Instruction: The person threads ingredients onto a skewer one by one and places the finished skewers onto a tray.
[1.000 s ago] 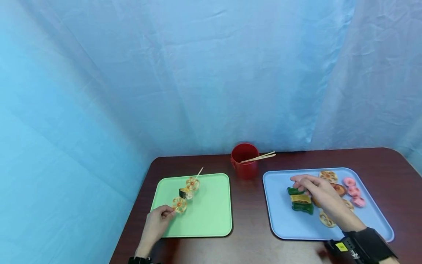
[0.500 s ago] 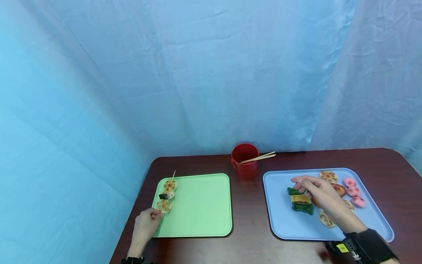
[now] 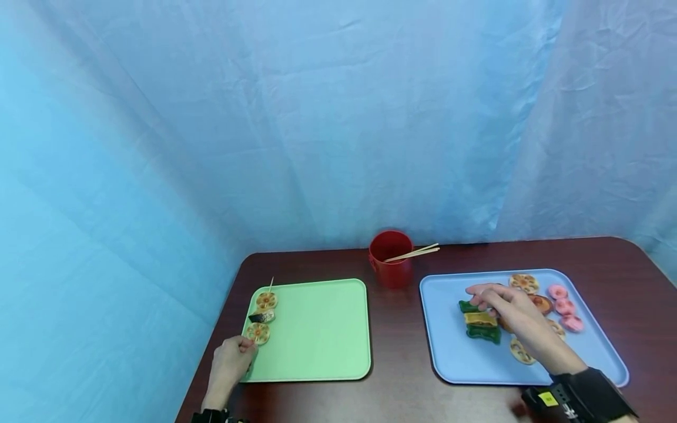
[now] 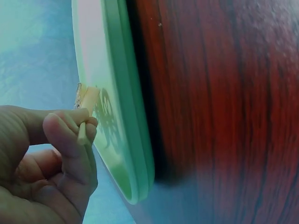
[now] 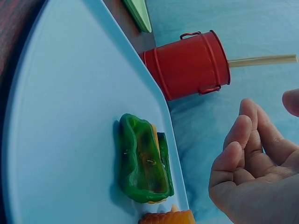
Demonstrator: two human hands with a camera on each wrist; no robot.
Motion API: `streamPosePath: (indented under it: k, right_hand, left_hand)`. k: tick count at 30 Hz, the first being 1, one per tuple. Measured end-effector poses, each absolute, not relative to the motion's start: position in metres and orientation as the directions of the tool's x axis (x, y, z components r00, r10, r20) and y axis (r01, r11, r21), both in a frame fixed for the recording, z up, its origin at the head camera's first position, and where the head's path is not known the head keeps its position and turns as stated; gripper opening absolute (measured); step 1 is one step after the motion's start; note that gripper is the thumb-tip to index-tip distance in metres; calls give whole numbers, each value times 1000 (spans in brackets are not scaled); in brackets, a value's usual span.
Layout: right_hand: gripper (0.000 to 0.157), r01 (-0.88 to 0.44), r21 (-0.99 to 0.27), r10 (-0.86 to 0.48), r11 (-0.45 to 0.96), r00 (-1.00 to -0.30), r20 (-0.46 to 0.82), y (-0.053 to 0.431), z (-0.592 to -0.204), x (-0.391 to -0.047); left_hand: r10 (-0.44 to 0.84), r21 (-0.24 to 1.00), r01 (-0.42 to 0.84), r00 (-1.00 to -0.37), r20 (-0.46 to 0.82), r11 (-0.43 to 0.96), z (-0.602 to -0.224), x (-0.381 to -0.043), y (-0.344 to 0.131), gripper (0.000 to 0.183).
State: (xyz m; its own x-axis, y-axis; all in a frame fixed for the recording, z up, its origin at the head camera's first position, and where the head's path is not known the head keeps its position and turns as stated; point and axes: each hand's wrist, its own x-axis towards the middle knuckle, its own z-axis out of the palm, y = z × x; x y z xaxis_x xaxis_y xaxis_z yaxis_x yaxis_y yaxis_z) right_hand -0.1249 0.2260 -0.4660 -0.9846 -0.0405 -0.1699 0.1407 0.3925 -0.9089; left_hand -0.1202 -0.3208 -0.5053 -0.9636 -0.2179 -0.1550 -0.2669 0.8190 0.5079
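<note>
My left hand (image 3: 227, 363) pinches the lower end of a wooden skewer (image 4: 83, 133) between thumb and fingers, at the left side of the green tray (image 3: 322, 335). Threaded on it are a lotus root slice (image 3: 267, 301), a black-and-white piece (image 3: 262, 316) with some yellow, and a second lotus root slice (image 3: 258, 333). Over the blue tray (image 3: 449, 352) my right hand (image 3: 510, 305) hovers with loosely bent fingers, holding nothing. Below it lie green pepper pieces (image 5: 140, 163) with a yellow piece (image 3: 480, 319) between them.
A red bucket (image 3: 392, 271) with several bare skewers (image 3: 418, 252) stands between the trays at the back. Pink ring-like pieces (image 3: 565, 306), more lotus root slices (image 3: 523, 282) and a brown piece (image 3: 542, 304) lie on the blue tray. A blue curtain (image 3: 338, 117) hangs behind the table.
My left hand has carried the loaded skewer leftward to the green tray's left side, and the skewer has turned more upright in the head view. My right hand has stayed nearly still.
</note>
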Motion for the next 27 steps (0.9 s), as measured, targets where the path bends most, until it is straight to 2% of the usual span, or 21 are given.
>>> streamPosePath:
  k: [8, 13, 17, 22, 25, 27]
  right_hand:
    - [64, 138, -907, -37, 398, -985, -167, 226, -465, -123]
    - [65, 132, -917, -50, 377, -985, -163, 228, -462, -122]
    - [65, 132, -914, -55, 383, -985, -165, 229, -459, -124]
    - [68, 135, -872, -26, 470, -986, -166, 226, -449, -128]
    - [69, 113, -850, -14, 514, -990, -140, 221, -442, -131]
    - [65, 75, -846, -12, 528, -995, -96, 217, -437, -133]
  left_hand:
    - [-191, 503, -269, -961, -202, 822, -504, -117, -327, 21]
    - [-203, 511, -248, -969, -143, 823, -492, -120, -320, 24]
    - [-156, 568, -135, -988, -11, 812, -482, -129, -301, 29]
    - [-78, 674, 38, -987, 142, 738, -474, -143, -263, 31]
    - [-27, 716, 117, -982, 186, 688, -487, -159, -243, 30]
    - [13, 695, 176, -972, 233, 697, -517, -177, -236, 31]
